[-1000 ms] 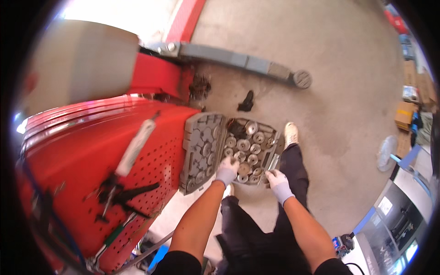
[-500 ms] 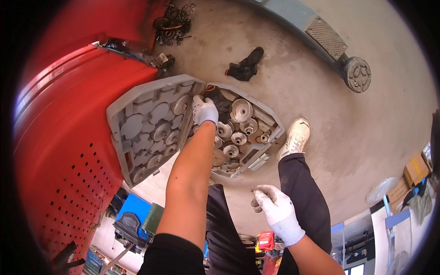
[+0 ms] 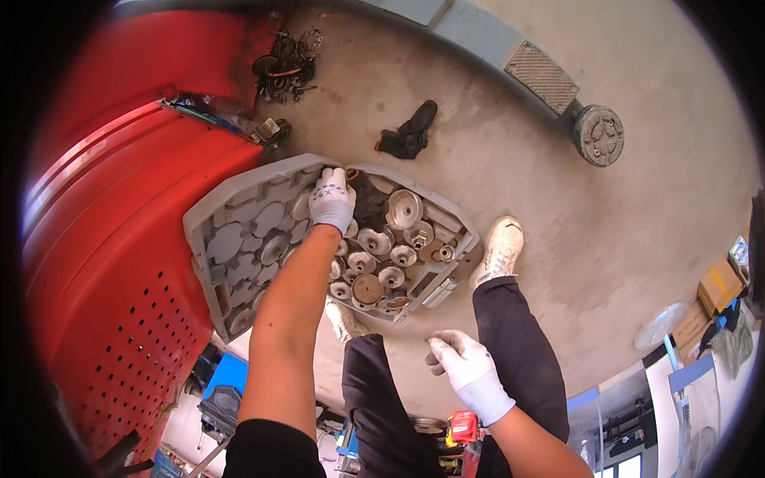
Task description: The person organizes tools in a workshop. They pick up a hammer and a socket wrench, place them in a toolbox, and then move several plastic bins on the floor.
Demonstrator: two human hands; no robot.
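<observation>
A grey plastic case (image 3: pixel 446 199) lies unfolded on the floor, holding several metal cup-shaped filter wrenches (image 3: pixel 405 209). Its lid (image 3: pixel 209 209) slants up to the left, with round wrenches also in its moulded recesses. My left hand (image 3: pixel 330 199), in a white glove with a blue pattern, is closed at the lid's far inner corner beside the hinge line; its fingertips are partly hidden. Beside it, a dark glove (image 3: pixel 368 199) with an orange edge rests in the case. My right hand (image 3: pixel 466 366), also gloved, hovers between case and body, fingers loosely curled and apart, holding nothing visible.
A large red panel (image 3: pixel 119 239) rises along the left. On the floor ahead lie a black glove (image 3: pixel 409 131) and a heap of metal parts (image 3: pixel 287 68). A blue-grey lift arm (image 3: pixel 474 36) with a round pad (image 3: pixel 599 135) crosses the far right.
My left hand has shifted from the case's hinge area leftward onto the lid's inner corner. My right hand keeps its pose. The view has tilted slightly, showing my left shoe near the case.
</observation>
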